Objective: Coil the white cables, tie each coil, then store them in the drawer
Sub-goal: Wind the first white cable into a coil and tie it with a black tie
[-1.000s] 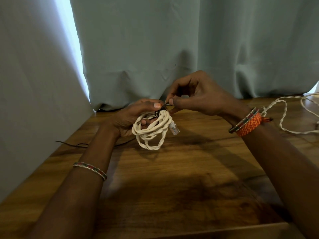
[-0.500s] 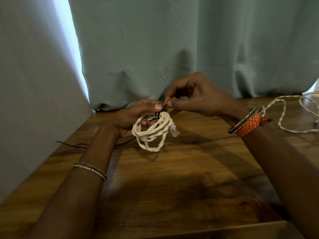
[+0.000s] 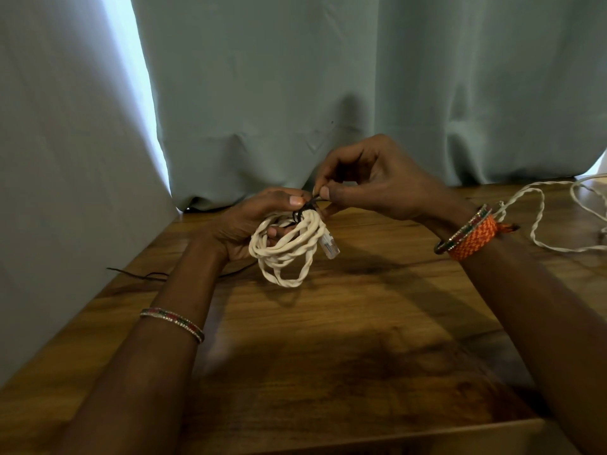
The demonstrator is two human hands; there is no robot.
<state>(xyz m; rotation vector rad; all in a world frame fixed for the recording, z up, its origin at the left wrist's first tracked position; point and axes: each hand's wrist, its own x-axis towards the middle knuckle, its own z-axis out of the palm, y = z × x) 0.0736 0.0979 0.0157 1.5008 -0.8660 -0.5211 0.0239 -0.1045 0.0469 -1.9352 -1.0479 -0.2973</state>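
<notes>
- Coil: white cable bundled, held just above the wooden table, plug hanging off its right side.
- Black tie on top of the coil; barely changed over the last second, so the knot is still being worked, not finished.
- Your left hand grips the coil, thumb pressed beside the tie.
- Your right hand pinches the tie end, fingertips together.
- Second cable, right of the coil, lies loose: uncoiled, more work left.

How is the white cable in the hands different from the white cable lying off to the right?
The held cable is wound into a tight coil; the loose cable sprawls in open loops. The held cable is gripped by the left hand above the table; the loose cable lies on it. A black tie, pinched by the right hand, wraps the held cable only. Both are white and twisted.
</notes>
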